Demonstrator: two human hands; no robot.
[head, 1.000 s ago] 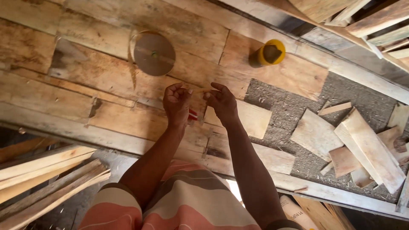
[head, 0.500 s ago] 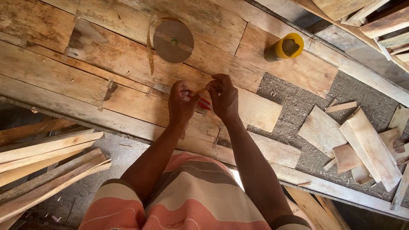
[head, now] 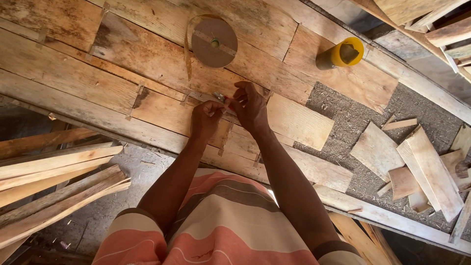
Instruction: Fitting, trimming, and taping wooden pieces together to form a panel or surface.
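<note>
My left hand (head: 206, 118) and my right hand (head: 250, 105) meet over the middle of a wooden workbench (head: 73, 83). Their fingertips pinch a small metallic object (head: 219, 97) between them; its kind is too small to tell. Just beyond the hands lies a flat brown roll of tape (head: 214, 42) with a loose strip hanging from its left side. A square wooden panel (head: 299, 120) lies to the right of my right hand.
A yellow cylinder (head: 341, 54) lies at the back right. Several wood offcuts (head: 417, 167) sit on a rough grey surface at the right. Long wooden slats (head: 54, 176) are stacked at the lower left, below the bench edge.
The view has shifted, so the bench and tape roll sit lower in the frame. My hands stay together, still working the small object; a red bit seen earlier between them is hidden now.
</note>
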